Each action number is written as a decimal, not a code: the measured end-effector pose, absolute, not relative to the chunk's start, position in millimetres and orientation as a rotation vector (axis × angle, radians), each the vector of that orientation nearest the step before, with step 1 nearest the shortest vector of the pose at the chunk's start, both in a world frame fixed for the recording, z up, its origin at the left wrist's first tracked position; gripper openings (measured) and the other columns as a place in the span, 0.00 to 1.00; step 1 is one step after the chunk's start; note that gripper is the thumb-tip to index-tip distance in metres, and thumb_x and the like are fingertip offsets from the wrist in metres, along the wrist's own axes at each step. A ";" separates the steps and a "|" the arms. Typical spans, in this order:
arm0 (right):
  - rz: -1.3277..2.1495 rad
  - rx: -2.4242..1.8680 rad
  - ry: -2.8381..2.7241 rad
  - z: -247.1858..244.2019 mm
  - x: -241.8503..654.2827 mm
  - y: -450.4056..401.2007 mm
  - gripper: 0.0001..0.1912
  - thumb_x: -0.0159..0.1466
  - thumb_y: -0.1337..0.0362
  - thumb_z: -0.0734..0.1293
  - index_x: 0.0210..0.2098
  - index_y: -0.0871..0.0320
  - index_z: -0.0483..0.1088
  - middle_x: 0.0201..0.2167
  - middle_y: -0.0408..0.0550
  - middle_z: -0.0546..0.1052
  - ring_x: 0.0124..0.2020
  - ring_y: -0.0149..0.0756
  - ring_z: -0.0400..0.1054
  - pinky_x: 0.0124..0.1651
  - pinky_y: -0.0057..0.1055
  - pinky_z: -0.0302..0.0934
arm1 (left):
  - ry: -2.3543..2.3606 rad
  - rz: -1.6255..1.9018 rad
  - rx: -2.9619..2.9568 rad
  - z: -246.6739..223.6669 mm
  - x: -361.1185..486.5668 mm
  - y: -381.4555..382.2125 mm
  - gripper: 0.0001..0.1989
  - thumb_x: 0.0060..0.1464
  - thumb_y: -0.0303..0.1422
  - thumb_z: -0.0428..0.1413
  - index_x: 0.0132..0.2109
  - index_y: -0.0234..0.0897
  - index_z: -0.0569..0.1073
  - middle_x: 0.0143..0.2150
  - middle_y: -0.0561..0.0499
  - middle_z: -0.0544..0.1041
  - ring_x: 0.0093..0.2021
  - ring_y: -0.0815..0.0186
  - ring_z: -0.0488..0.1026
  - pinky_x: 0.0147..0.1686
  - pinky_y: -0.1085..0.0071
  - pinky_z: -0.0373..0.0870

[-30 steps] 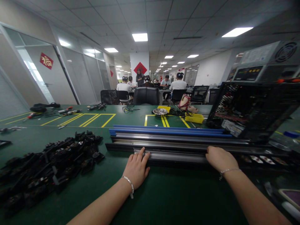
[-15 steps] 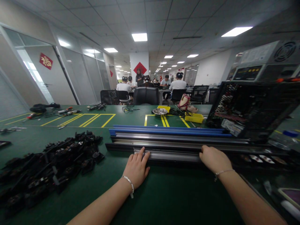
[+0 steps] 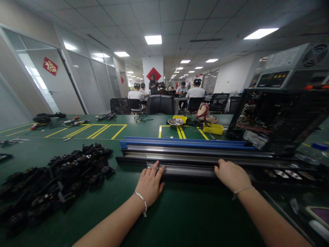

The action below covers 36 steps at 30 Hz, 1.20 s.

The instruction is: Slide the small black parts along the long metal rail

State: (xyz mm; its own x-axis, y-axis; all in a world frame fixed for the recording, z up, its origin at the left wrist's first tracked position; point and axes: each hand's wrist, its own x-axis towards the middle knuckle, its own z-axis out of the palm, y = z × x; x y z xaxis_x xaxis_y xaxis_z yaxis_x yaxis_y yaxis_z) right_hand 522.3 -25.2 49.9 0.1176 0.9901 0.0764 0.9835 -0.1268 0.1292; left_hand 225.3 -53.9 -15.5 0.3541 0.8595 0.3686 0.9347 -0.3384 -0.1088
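Observation:
Long channel-shaped strips lie side by side across the green table. The nearest, a dark glossy strip (image 3: pixel 189 171), is under both my hands. My left hand (image 3: pixel 150 183) rests on its left end, fingers stretched out and slightly apart. My right hand (image 3: pixel 232 175) is curled over the strip farther right, its fingertips partly hidden. Just behind lie a black strip (image 3: pixel 180 160), a grey strip (image 3: pixel 195 151) and a blue strip (image 3: pixel 187 143).
A heap of black plastic parts (image 3: pixel 61 181) covers the table's left. An open computer case (image 3: pixel 277 116) stands at right with power supplies (image 3: pixel 288 65) on top. Farther back are a metal bowl (image 3: pixel 175 122), a yellow bin (image 3: pixel 214 129) and cables (image 3: pixel 143 118). People sit beyond.
My right hand has slid a little to the left along the nearest strip. My left hand and the strips look unmoved.

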 end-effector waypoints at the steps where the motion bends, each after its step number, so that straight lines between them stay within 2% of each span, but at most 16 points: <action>1: 0.217 2.314 2.048 49.9 522.2 -25.1 0.16 0.62 0.61 0.53 0.37 0.65 0.67 0.32 0.60 0.74 0.35 0.45 0.71 0.34 0.35 0.58 | -1.591 -0.352 -2.319 -15.6 225.4 -53.9 0.27 0.54 0.39 0.50 0.60 0.43 0.57 0.63 0.44 0.56 0.52 0.57 0.63 0.51 0.59 0.58; 25: 0.334 2.281 2.111 46.5 510.2 -29.5 0.14 0.62 0.63 0.54 0.36 0.64 0.67 0.32 0.59 0.73 0.34 0.46 0.71 0.35 0.35 0.58 | -1.593 -0.342 -2.322 -14.7 226.0 -54.4 0.27 0.54 0.40 0.50 0.61 0.44 0.57 0.64 0.43 0.55 0.53 0.56 0.63 0.51 0.59 0.58; 31: 0.306 2.302 2.161 44.9 501.2 -31.8 0.12 0.62 0.63 0.55 0.37 0.62 0.66 0.33 0.56 0.73 0.34 0.41 0.70 0.36 0.33 0.57 | -1.594 -0.346 -2.311 -15.5 226.1 -54.3 0.27 0.54 0.39 0.50 0.61 0.44 0.57 0.64 0.43 0.55 0.53 0.56 0.63 0.51 0.59 0.57; 36: 0.406 2.192 2.256 41.5 487.7 -37.0 0.12 0.62 0.63 0.55 0.37 0.61 0.66 0.34 0.56 0.73 0.35 0.42 0.68 0.38 0.35 0.56 | -1.587 -0.358 -2.313 -15.6 225.7 -54.3 0.27 0.54 0.39 0.50 0.61 0.44 0.57 0.63 0.44 0.56 0.52 0.56 0.63 0.51 0.59 0.57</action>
State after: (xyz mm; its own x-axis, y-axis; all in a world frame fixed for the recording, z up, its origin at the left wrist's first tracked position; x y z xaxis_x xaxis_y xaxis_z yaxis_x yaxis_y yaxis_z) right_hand 487.7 -37.0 41.5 -0.0443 0.9791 0.1984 0.9869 0.0119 0.1612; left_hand 225.7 -54.3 -15.6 0.3544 0.8564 0.3755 0.9346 -0.3370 -0.1137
